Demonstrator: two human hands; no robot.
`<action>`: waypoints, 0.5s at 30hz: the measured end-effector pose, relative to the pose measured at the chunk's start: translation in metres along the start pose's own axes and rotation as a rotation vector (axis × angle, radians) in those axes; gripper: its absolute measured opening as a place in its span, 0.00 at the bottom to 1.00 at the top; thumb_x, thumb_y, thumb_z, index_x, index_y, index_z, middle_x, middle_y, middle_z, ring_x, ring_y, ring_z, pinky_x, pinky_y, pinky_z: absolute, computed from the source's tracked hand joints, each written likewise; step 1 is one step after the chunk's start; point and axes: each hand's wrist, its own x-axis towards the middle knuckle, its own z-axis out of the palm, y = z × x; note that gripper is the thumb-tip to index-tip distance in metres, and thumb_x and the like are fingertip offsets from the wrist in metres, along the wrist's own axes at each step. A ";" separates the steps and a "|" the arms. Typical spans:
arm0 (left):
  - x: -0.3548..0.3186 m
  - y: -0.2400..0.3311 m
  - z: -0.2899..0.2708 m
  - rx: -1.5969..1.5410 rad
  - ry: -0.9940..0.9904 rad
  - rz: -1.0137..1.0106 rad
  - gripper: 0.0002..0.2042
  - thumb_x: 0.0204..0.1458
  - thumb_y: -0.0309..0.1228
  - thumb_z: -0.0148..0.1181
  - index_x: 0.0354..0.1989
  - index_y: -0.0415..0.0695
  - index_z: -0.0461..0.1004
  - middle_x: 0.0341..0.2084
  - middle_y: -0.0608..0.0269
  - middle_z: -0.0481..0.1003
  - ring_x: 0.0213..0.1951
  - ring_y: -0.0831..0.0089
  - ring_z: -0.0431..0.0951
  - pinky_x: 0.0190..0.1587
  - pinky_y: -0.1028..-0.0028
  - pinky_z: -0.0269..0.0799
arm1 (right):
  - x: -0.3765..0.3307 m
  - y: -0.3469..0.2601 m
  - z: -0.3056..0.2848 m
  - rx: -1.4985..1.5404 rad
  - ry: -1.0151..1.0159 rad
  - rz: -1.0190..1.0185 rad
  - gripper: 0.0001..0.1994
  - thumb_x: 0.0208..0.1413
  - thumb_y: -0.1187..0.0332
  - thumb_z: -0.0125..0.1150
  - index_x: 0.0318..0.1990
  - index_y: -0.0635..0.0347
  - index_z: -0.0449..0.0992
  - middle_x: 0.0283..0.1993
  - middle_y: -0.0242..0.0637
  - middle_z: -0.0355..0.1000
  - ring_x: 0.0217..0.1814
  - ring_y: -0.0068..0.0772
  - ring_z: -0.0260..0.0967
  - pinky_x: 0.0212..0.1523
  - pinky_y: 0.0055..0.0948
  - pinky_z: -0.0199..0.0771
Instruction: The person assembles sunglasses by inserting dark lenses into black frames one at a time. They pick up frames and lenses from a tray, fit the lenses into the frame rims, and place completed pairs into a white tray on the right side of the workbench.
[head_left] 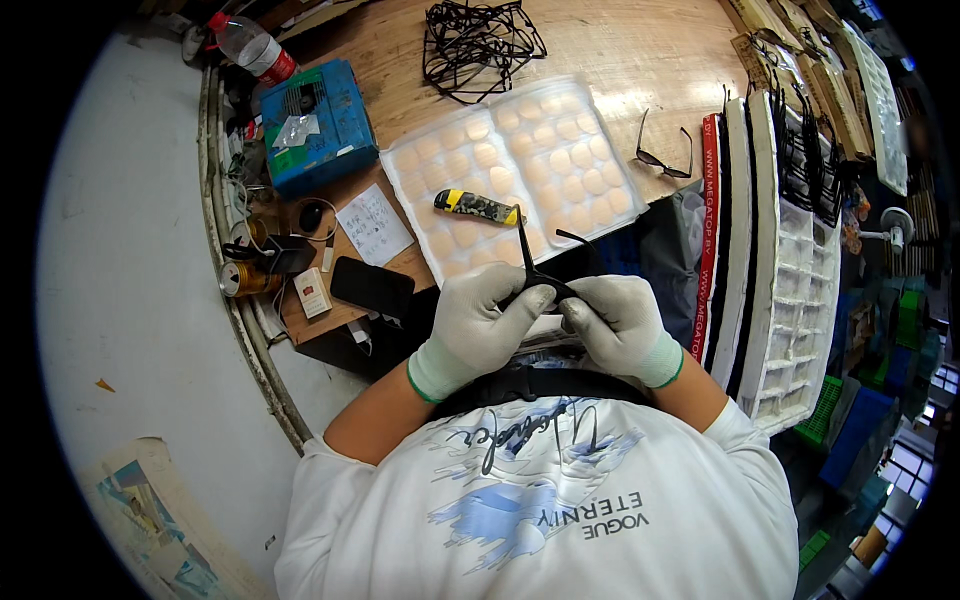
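Gloved left hand (478, 322) and right hand (618, 322) both pinch a black glasses frame (540, 272) held close above the lap (one temple arm pointing up). Beyond, on the table (640, 50), a knife (478, 207) rests on a lens tray (520, 170); farther off lie sunglasses (662, 155) and tangled frames (478, 42).

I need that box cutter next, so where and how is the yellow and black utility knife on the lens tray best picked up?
Pinch the utility knife across its narrow sides at mid-body, coming down from above. It lies flat and lengthwise on the clear lens tray, so only its top and sides are free. The left hand is nearer its yellow end.
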 end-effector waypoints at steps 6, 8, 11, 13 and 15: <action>-0.004 -0.011 0.013 -0.820 -0.028 -0.223 0.12 0.63 0.31 0.63 0.45 0.34 0.81 0.36 0.62 0.82 0.41 0.77 0.80 0.45 0.76 0.74 | 0.007 0.001 -0.004 -0.046 -0.004 -0.111 0.06 0.57 0.70 0.64 0.36 0.65 0.81 0.22 0.47 0.72 0.24 0.50 0.73 0.26 0.40 0.70; -0.005 -0.012 0.010 -0.918 -0.080 -0.269 0.13 0.64 0.32 0.62 0.48 0.33 0.80 0.38 0.64 0.81 0.44 0.76 0.79 0.50 0.76 0.74 | 0.009 0.002 -0.005 -0.039 -0.030 -0.123 0.06 0.56 0.70 0.64 0.36 0.65 0.81 0.22 0.46 0.73 0.24 0.50 0.73 0.26 0.40 0.70; -0.007 -0.013 0.007 -0.876 -0.078 -0.286 0.13 0.64 0.31 0.62 0.48 0.33 0.80 0.38 0.64 0.81 0.44 0.77 0.79 0.49 0.76 0.74 | 0.008 0.004 -0.005 -0.030 -0.040 -0.144 0.06 0.58 0.71 0.63 0.38 0.65 0.81 0.23 0.47 0.73 0.24 0.49 0.74 0.27 0.38 0.71; -0.005 -0.015 0.004 -0.705 -0.073 -0.231 0.12 0.63 0.30 0.62 0.46 0.32 0.81 0.37 0.62 0.81 0.42 0.77 0.80 0.47 0.76 0.74 | 0.008 0.001 -0.001 0.085 -0.045 -0.029 0.06 0.59 0.72 0.62 0.40 0.65 0.80 0.24 0.47 0.74 0.24 0.47 0.75 0.27 0.37 0.72; -0.003 -0.014 -0.003 -0.457 -0.084 -0.134 0.11 0.62 0.29 0.62 0.44 0.32 0.82 0.36 0.61 0.81 0.41 0.78 0.80 0.44 0.77 0.74 | 0.006 -0.004 -0.002 0.164 -0.105 0.082 0.07 0.60 0.73 0.61 0.42 0.66 0.80 0.25 0.47 0.74 0.24 0.46 0.76 0.28 0.36 0.73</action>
